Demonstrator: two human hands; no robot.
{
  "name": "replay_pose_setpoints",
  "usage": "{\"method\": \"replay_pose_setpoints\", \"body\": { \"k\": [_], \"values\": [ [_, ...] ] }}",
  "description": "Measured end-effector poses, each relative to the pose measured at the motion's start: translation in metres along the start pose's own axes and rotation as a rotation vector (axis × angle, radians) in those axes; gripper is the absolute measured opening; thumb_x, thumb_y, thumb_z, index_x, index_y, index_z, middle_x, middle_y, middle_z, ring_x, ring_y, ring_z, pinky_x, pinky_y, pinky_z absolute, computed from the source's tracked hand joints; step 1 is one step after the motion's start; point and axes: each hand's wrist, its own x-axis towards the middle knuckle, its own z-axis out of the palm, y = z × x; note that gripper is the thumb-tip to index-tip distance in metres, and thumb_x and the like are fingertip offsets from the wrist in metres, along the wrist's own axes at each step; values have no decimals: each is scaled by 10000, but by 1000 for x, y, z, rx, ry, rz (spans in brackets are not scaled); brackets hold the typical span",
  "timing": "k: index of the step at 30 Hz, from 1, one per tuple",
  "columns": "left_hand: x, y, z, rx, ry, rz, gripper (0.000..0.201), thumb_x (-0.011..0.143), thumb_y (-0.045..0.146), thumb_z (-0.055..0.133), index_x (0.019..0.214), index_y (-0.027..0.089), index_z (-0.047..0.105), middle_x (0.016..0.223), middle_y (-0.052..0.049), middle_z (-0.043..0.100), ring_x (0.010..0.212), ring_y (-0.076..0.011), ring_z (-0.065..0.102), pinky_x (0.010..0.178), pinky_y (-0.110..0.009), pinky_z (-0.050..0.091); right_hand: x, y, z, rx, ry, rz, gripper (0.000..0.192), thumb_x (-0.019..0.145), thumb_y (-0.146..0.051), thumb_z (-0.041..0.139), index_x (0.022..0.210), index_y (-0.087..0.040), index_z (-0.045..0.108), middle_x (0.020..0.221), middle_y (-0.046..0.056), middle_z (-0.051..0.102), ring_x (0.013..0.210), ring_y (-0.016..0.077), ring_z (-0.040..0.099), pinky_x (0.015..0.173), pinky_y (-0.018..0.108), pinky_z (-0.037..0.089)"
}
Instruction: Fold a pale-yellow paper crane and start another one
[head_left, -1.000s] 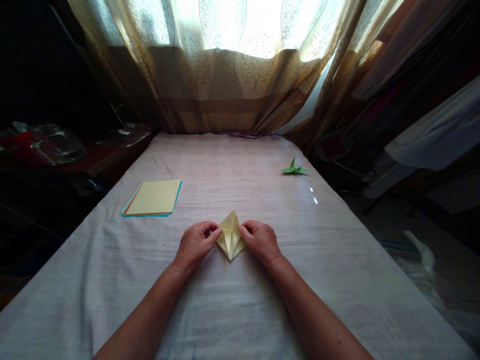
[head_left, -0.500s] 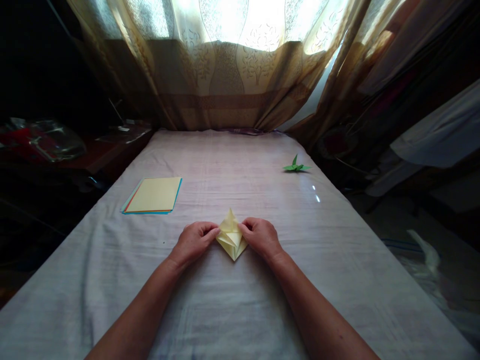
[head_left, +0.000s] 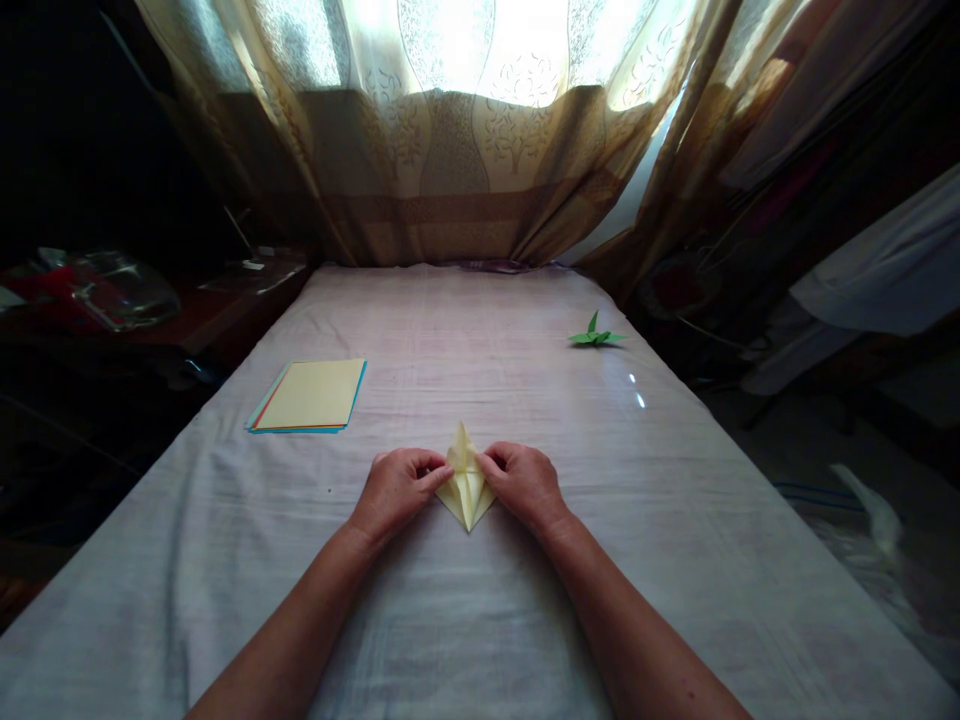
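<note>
A pale yellow folded paper (head_left: 466,482), diamond-shaped with a narrow upper point, lies on the white cloth-covered table (head_left: 480,620) in front of me. My left hand (head_left: 394,492) pinches its left edge with curled fingers. My right hand (head_left: 523,484) pinches its right edge the same way. Both hands press the side flaps in toward the middle crease, so the paper's sides are partly hidden under my fingertips.
A stack of coloured paper sheets (head_left: 309,396), yellow on top, lies at the left. A finished green origami crane (head_left: 595,335) stands near the far right edge. Patterned curtains (head_left: 465,150) hang behind. Dark cluttered furniture (head_left: 105,300) flanks the left, and the table drops off on the right.
The yellow paper has become narrower: its side flaps have been folded inward toward the centre. My hands have closed in slightly together on it.
</note>
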Motion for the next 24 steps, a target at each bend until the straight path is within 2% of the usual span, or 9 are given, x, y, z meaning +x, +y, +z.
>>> {"method": "replay_pose_setpoints", "body": {
  "k": [5,10,14,19,24],
  "values": [
    [1,2,0,58,8,23,281,812,451,591,786,232,765,774,4,755,728,-186,662,724,-250,450,-1,-1,-1,10,7,-12,274,889,-385,546,734,-263,735,733,-7,734,668,127,621,578,230,317],
    [2,-7,-7,-4,-73,117,376,895,432,445,899,245,771,882,-1,765,830,-198,677,770,-253,465,-1,0,0,11,4,-2,277,892,-391,540,736,-266,731,742,-4,737,691,134,631,582,228,311],
    [0,-5,-9,2,-55,134,372,897,423,443,971,236,756,932,-21,757,863,-202,680,781,-255,471,-2,-1,1,18,24,0,272,897,-389,534,759,-269,734,760,-2,742,697,134,635,587,225,316],
    [-9,17,0,335,77,36,265,867,436,565,887,222,719,858,-41,731,818,-215,657,719,-278,419,-5,-1,2,5,41,-13,268,896,-384,534,752,-269,728,771,-3,744,698,135,636,590,226,323],
    [-11,30,9,565,118,-58,228,885,352,543,751,215,667,815,-51,716,802,-219,651,702,-297,385,-6,1,4,2,42,-43,278,904,-386,524,756,-266,727,777,-1,744,702,134,632,598,224,329]
  ]
}}
